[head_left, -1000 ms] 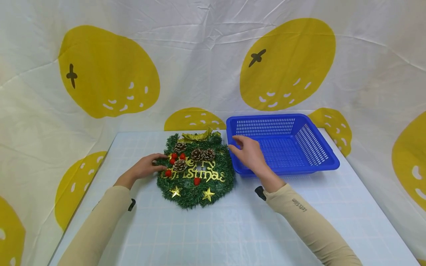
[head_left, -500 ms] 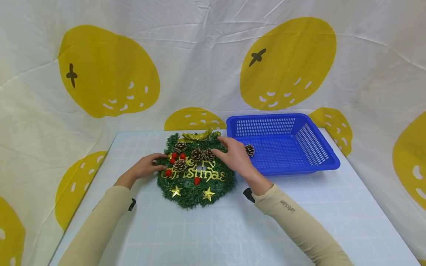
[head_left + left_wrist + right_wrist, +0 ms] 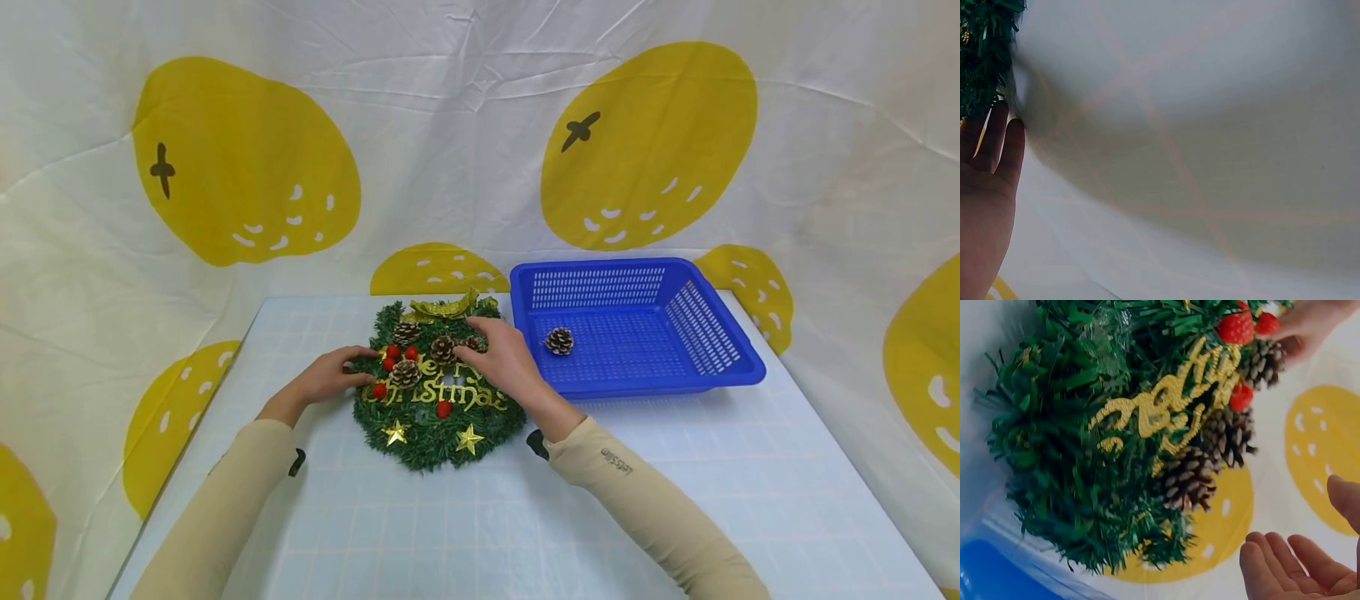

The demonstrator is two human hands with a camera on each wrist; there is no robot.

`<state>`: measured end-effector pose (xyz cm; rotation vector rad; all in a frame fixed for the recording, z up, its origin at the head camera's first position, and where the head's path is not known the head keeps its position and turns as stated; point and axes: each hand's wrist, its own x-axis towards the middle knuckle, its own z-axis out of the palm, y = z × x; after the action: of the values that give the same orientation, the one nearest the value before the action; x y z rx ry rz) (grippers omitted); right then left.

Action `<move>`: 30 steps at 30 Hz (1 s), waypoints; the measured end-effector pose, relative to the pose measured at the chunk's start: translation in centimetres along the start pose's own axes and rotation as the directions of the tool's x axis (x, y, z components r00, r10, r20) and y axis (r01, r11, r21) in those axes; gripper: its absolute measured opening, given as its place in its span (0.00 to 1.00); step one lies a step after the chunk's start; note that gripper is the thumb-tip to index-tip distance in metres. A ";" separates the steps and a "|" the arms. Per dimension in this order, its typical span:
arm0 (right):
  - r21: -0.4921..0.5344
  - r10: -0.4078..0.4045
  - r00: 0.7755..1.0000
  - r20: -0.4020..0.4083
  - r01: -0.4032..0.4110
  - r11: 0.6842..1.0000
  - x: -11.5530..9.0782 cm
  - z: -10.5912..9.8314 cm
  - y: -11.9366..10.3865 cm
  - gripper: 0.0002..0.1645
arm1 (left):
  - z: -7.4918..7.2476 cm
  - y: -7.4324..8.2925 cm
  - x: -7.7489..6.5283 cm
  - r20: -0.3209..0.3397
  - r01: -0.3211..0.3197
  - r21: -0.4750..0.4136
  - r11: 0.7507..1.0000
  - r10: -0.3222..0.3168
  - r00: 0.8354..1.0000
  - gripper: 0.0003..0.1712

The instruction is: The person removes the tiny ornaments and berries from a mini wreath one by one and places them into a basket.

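Head view: what are the hands doing at the wreath (image 3: 423, 446)?

The left hand (image 3: 326, 375) rests against the wreath's left edge, fingers fairly straight and touching the greenery. The right hand (image 3: 501, 354) hovers over the wreath's right half, thumb and fingers parted with nothing between them, near a pine cone (image 3: 472, 342).

And the rest?

The wreath lies on the worktop (image 3: 420, 533). Right of the wreath stands a blue basket (image 3: 637, 386), with a loose pine cone (image 3: 558, 340) inside.

Where might it go wrong?

If that cone is fastened, which I cannot tell, a tug could drag the wreath, since the left hand seems only to steady it. A second pine cone (image 3: 442, 349) sits just beside, on the wreath's middle, so a wide pinch might catch both. Fingers dipping low could snag the gold lettering (image 3: 431, 390), too.
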<state>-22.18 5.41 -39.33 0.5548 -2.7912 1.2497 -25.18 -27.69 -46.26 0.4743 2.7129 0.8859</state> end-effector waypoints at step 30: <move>-0.234 -0.098 0.994 0.038 0.104 0.967 2.0 3.2 1.2 0.33 | 0.1 -0.3 0.2 0.003 0.011 -0.014 1.000 -0.011 1.000 0.32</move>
<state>-24.10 3.20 -41.95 0.6896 -2.8358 0.8815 -25.44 -27.78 -46.52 0.4569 2.7023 0.8999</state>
